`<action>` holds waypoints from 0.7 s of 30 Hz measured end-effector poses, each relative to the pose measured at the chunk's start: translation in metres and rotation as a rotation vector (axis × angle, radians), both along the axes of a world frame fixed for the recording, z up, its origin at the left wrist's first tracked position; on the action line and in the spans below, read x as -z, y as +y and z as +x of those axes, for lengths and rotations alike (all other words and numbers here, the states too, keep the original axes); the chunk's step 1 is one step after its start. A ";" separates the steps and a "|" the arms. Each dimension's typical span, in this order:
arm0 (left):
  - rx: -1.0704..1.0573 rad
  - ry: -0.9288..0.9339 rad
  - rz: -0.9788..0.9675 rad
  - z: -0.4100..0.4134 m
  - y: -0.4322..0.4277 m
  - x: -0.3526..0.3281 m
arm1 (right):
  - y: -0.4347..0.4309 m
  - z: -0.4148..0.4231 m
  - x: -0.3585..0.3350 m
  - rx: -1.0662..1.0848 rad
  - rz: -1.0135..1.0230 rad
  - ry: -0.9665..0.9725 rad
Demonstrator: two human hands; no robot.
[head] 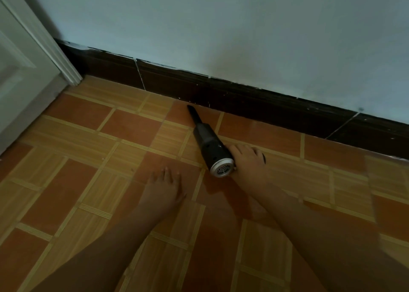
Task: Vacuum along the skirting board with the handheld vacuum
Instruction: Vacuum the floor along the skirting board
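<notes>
Both hands are down at floor level: the right hand [246, 158] is wrapped over the handle of the handheld vacuum [209, 144], fingers closed around it, while the left hand [164, 184] lies flat and spread on the tiled floor [88, 158], holding nothing and seemingly bracing the body. The vacuum lies low, its silver vented rear cap toward the person and its slim black nozzle [193, 114] aimed at the dark skirting board [254, 96], the tip just short of where board meets floor. To do this stretch well, I would keep the nozzle tip close in that seam, where dust is likely to collect, and draw it slowly along the board rather than sweeping fast. Tilting the body less steeply should let the tip run parallel to the board instead of poking at one spot. The grouted joints in the skirting and the corner by the door frame [66, 65] probably deserve a slower pass.
</notes>
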State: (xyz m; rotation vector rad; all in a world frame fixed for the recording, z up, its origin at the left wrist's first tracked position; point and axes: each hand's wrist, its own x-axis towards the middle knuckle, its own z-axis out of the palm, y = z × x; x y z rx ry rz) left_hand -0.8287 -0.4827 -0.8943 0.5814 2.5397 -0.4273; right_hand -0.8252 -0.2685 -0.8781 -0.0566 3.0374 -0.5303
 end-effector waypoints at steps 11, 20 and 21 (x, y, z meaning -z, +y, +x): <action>-0.013 0.000 -0.028 0.001 0.003 0.003 | 0.051 0.028 -0.021 0.009 0.069 -0.085; -0.091 -0.035 -0.039 -0.001 0.005 0.006 | 0.100 0.060 -0.030 0.064 0.092 -0.066; -0.097 -0.043 -0.034 -0.001 0.005 0.005 | 0.104 0.063 -0.031 0.070 0.096 -0.072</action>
